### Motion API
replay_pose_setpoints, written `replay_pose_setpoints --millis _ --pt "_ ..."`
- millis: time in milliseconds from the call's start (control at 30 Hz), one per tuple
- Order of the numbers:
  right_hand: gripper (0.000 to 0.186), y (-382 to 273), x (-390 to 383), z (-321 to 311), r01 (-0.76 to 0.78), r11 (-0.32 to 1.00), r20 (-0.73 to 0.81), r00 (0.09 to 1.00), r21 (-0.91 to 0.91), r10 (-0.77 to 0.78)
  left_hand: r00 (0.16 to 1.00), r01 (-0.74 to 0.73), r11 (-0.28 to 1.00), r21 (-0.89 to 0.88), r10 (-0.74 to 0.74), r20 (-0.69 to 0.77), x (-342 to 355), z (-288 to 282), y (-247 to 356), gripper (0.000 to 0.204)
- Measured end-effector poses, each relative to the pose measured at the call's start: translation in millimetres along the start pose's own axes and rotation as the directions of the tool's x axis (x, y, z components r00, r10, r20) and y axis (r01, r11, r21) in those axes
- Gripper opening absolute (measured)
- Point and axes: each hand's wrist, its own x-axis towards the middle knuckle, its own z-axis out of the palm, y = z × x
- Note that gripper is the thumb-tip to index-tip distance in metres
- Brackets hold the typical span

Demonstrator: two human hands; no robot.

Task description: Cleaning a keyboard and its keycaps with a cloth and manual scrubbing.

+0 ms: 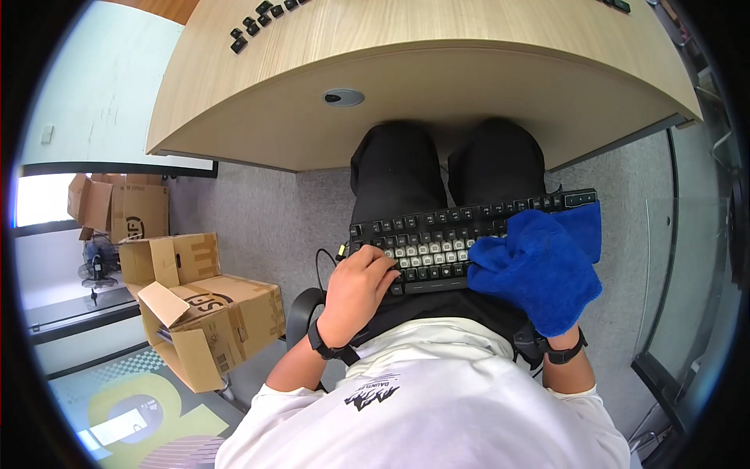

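A black keyboard (422, 289) lies across my lap, several keycaps off its middle rows, leaving pale switch bases exposed. My left hand (355, 291) grips its left end, fingers curled onto the keys, beside a thin cable with a yellow-marked tip (341, 252). A blue cloth (574, 242) covers my right hand (535, 273) and presses on the keyboard's right half; the fingers inside are hidden.
A curved wooden desk (422, 23) spans ahead of my knees, with loose black keycaps (238, 44) on top. Open cardboard boxes (242, 316) and a small fan (98, 262) are at left. A glass panel (664, 289) stands at right.
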Motion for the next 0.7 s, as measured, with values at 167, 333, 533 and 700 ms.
replay_pose_setpoints --millis 167,333,533,700 --pt "0.038 0 0 1 -0.061 0.998 -0.016 0.998 0.024 0.061 1.000 0.002 1.000 0.022 -0.002 0.022 2 2 1 0.016" --pt "0.039 -16 12 -18 -0.068 0.998 0.011 0.998 0.013 0.068 0.999 0.028 0.999 0.030 -0.029 0.035 0 1 -1 0.017" --pt "0.040 -28 22 -27 -0.124 0.992 0.060 0.990 -0.030 0.126 0.999 -0.016 0.995 0.100 0.012 0.035 0 -1 5 0.015" --pt "0.040 -34 26 -30 -0.171 0.983 0.102 0.979 -0.071 0.178 1.000 0.005 1.000 0.030 -0.005 0.020 -2 1 0 0.016"
